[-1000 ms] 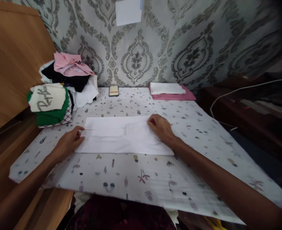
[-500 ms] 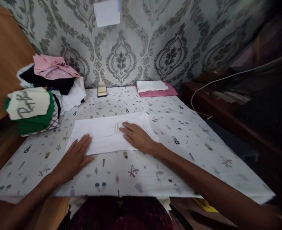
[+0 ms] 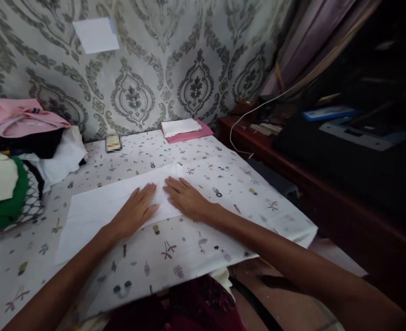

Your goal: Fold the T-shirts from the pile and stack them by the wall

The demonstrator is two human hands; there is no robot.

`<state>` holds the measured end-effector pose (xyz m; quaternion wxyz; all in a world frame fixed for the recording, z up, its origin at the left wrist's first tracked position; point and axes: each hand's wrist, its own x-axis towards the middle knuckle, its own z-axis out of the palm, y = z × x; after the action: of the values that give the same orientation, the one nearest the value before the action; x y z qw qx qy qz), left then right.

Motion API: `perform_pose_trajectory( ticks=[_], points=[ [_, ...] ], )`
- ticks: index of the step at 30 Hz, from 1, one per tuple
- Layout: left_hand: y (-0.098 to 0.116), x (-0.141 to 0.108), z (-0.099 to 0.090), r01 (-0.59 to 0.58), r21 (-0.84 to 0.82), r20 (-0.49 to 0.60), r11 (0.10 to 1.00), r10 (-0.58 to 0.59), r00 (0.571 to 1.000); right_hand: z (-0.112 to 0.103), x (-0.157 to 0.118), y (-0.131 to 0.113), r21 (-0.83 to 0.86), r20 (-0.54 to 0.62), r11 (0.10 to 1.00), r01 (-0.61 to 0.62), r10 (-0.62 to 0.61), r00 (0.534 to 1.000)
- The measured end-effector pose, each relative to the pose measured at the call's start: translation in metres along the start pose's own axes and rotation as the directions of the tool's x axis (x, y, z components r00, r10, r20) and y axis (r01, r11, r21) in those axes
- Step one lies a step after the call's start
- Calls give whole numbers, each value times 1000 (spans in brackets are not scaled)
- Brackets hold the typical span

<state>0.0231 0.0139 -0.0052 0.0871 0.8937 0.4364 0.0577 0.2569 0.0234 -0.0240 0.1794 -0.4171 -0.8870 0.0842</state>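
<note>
At the left, a heap of clothes (image 3: 25,122) (a pink piece on top at the back) sat on the patterned sheet (image 3: 235,184), and beside it the folded white fabric (image 3: 96,209) lay flat, with a small blurred object (image 3: 114,143) farther back. The left hand (image 3: 136,210) was open, palm down on the white fabric, and just beside it the right hand (image 3: 185,197) was open too, fingers extended over the fabric's right end. Behind them lay a white cloth (image 3: 180,127) on a pink cloth (image 3: 205,131).
</note>
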Motion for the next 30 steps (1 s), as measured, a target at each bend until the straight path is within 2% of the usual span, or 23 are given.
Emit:
perform_pose_trajectory(
  ticks=[4, 7, 9, 13, 16, 19, 23, 26, 30],
  points=[
    [-13, 4, 19, -17, 85, -25, 996, 19, 1000, -11, -34, 23, 115, -108, 979, -170, 182, 977],
    [-13, 1, 17, -19, 70, -1, 997, 19, 1000, -26, -57, 29, 278, -219, 919, -278, 343, 914],
    [-11, 0, 14, -11, 61, 14, 998, 10, 1000, -35, -68, 27, 350, -240, 889, -294, 389, 890],
    [-4, 5, 7, -2, 66, -2, 998, 2, 1000, -39, -78, 11, 342, -155, 895, -286, 354, 922],
    [3, 21, 0, -9, 78, -40, 997, 12, 999, -35, -76, 3, 265, -103, 920, -288, 324, 941],
    [10, 48, -9, 83, 58, -89, 995, -78, 993, -32, -73, 1, 234, -102, 924, -303, 334, 937],
    [13, 81, -15, 224, 28, -100, 974, -220, 970, -33, -71, 2, 251, -113, 920, -302, 338, 934],
    [9, 93, -11, 229, -16, -102, 973, -229, 968, -33, -71, 3, 262, -112, 919, -296, 334, 936],
    [1, 96, -8, 216, -111, -132, 970, -230, 964, -31, -72, 6, 278, -117, 918, -283, 325, 938]
  ],
)
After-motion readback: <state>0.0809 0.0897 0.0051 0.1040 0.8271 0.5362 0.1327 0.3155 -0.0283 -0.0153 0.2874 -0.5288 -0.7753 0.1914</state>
